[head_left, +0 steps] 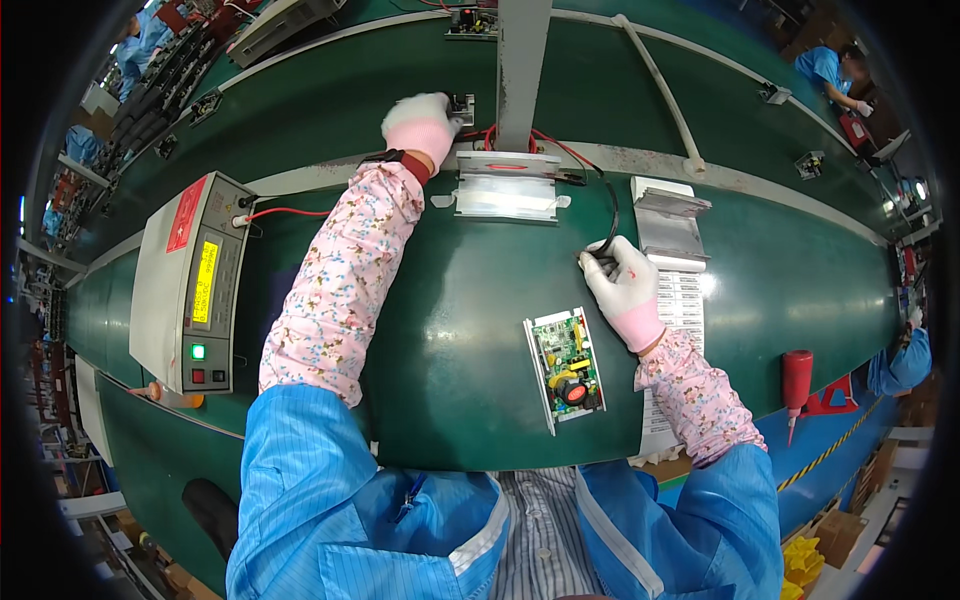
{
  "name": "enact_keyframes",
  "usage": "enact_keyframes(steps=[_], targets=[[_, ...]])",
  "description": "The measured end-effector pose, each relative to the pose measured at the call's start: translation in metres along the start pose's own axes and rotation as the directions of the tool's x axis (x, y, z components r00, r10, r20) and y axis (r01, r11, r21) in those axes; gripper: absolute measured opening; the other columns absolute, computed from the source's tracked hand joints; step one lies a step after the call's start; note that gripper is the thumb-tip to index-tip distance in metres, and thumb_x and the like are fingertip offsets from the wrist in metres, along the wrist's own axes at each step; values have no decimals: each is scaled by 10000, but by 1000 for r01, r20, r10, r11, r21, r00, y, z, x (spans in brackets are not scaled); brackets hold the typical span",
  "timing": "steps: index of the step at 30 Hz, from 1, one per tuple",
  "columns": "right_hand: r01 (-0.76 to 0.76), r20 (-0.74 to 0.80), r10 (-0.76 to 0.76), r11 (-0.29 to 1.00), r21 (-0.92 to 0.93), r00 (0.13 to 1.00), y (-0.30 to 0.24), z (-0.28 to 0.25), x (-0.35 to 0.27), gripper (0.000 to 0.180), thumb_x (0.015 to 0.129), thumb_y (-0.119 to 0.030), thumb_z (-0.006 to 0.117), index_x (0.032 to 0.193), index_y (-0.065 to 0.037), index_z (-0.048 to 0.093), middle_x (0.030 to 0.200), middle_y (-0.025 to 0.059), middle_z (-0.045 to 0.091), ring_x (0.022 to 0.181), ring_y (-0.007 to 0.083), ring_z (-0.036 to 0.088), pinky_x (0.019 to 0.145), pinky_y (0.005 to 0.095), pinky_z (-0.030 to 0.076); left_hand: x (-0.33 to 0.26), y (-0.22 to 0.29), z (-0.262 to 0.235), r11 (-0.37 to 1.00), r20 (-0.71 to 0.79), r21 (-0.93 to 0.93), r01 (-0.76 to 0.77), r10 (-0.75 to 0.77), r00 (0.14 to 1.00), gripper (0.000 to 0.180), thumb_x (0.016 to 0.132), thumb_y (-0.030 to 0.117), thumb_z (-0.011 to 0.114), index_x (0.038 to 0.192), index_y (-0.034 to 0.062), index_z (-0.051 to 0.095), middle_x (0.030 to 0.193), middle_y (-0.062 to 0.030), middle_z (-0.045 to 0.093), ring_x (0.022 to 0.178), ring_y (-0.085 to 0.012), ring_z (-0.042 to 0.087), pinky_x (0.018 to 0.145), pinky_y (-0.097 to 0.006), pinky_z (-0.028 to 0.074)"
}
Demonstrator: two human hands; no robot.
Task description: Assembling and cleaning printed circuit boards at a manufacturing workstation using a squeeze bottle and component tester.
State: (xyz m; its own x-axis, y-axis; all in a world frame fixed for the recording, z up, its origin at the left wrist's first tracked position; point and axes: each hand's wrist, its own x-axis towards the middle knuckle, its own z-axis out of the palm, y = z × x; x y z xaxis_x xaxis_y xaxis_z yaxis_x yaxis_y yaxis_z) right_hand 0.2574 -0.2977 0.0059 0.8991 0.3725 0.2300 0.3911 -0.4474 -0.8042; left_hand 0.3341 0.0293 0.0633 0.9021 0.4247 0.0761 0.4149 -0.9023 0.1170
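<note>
My left hand (pixel 420 128), in a white glove with pink cuff, reaches across to the far strip of the bench. Its fingers are closed at the edge of a small circuit board (pixel 462 108) on a metal bracket, partly hidden by the glove. My right hand (pixel 625 287), gloved alike, pinches a black test lead (pixel 614 215) whose cable runs up toward the grey post. Just below and left of that hand lies a green circuit board (pixel 568 368) in an open metal frame, flat on the bench and untouched.
A tester (pixel 190 285) with a lit yellow screen stands at left, a red lead plugged in. A grey post (pixel 520 85) rises mid-bench behind a metal holder (pixel 507 190). Label sheets (pixel 682 310) lie beside my right hand; a red bottle (pixel 796 380) stands farther right. Co-workers sit beyond.
</note>
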Motion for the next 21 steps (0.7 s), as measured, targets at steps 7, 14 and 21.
enact_keyframes(steps=[7, 14, 21], targets=[[18, 26, -19, 999, 37, 999, -9, 5, 3, 53, 876, -15, 693, 918, 1, 665, 734, 5, 625, 591, 68, 461, 567, 208, 400, 32, -52, 60, 947, -528, 225, -230, 317, 788, 388, 814, 211, 709, 1178, 81, 673, 1199, -117, 689, 1115, -327, 640, 921, -402, 516], [18, -8, -18, 1000, 11, 1000, 1, 2, 1, 69, 881, -33, 697, 937, 7, 684, 741, 11, 645, 594, 82, 485, 576, 217, 417, -104, 16, -23, 678, -279, -529, -510, 428, 860, 336, 825, 159, 751, 1141, 61, 690, 1112, -95, 677, 991, -293, 630, 895, -386, 508], [30, -40, -28, 998, 59, 999, -1, 4, 3, 167, 854, -181, 728, 868, -15, 713, 690, 35, 661, 583, 127, 527, 568, 260, 426, -253, 24, -22, 365, -221, -499, -786, 823, 523, 221, 797, 207, 775, 969, 82, 713, 958, -27, 677, 947, -264, 627, 1118, -482, 397]])
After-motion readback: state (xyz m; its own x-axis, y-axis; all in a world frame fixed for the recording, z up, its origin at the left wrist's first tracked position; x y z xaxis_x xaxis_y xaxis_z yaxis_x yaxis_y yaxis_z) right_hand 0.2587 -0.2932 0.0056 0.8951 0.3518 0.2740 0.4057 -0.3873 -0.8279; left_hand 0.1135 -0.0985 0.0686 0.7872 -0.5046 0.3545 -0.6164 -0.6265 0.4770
